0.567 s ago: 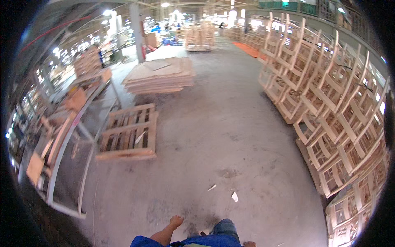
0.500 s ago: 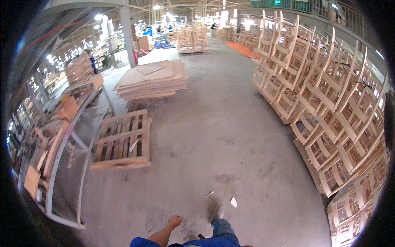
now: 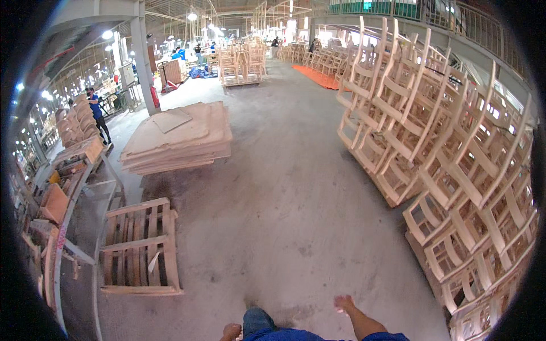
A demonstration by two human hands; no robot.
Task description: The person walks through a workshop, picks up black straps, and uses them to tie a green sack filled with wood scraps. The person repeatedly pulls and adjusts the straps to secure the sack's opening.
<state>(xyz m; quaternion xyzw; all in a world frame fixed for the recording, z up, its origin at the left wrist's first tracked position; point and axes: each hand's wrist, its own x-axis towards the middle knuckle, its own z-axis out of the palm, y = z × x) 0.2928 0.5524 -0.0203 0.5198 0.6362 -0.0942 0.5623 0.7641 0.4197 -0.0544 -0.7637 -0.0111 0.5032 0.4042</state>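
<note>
Most likely trouble, as a judgement: catching the blue sleeve [image 3: 385,337] or right hand [image 3: 343,303] on the chair frames [image 3: 466,184] at 2 to 4 o'clock, because of uprights and rails jutting over the concrete floor [image 3: 273,193]. Possibly worse: rocking or toppling part of that tall pile with a bump, owing to loose-looking, interlocked stacking. Also possible: tripping on the slatted pallet [image 3: 135,244] at 8 o'clock by veering left with eyes ahead, given so low a profile and such toe-catching gaps. Or slipping on the white sliver [image 3: 153,261] across its slats, once knocked to the floor.

At 5 o'clock, well apart from the chair frames: right hand with nothing visible in it, too blurred to tell curled from spread fingers. Between 6 and 7 o'clock, just beside the denim knee [image 3: 258,321]: left hand [image 3: 232,331], partly cut off, impossible to read as open or closed. No visible contact with frames or pallet.

In looks, pale and unfinished: light wooden chair frames with slender curved uprights and broad bowed crosspieces, piled several high at a slant. On the pallet, flat on the floor, rougher brown slats with dark gaps and one bar across the middle. Beyond, toward 10 o'clock, tan stacked sheets [image 3: 182,136] with uneven edges.
</note>
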